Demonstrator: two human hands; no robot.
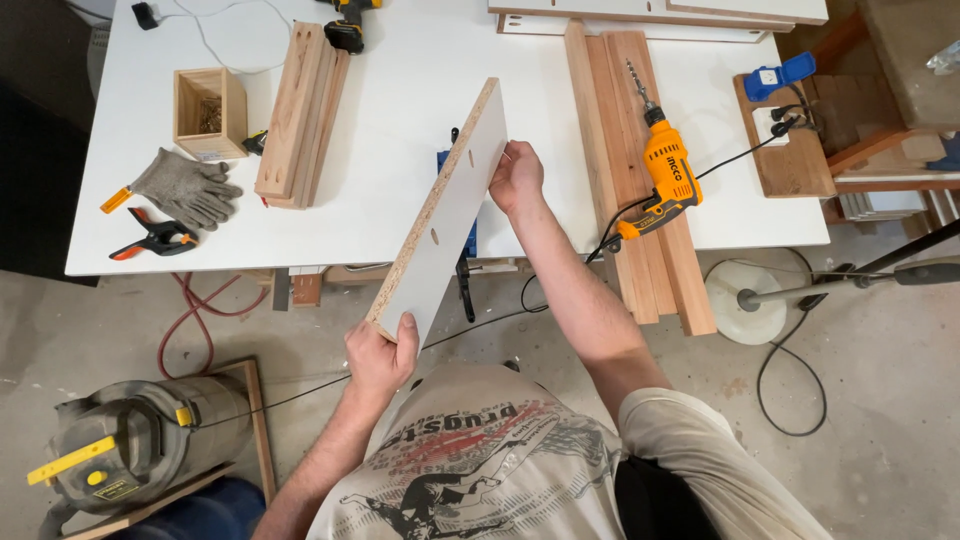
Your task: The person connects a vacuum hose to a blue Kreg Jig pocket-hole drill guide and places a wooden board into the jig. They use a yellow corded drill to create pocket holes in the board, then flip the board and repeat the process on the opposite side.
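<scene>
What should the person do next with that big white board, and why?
Probably lower the white board flat onto the white table. The left hand grips its near end and the right hand its far edge, so it is tilted in the air, with bare table just beneath.

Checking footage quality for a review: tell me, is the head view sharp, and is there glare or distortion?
Head view: evenly lit and sharp; the white table is bright, without harsh glare; soft shadows beside the panel; wide-angle lens bends the table edges; both hands show no blur.
</scene>
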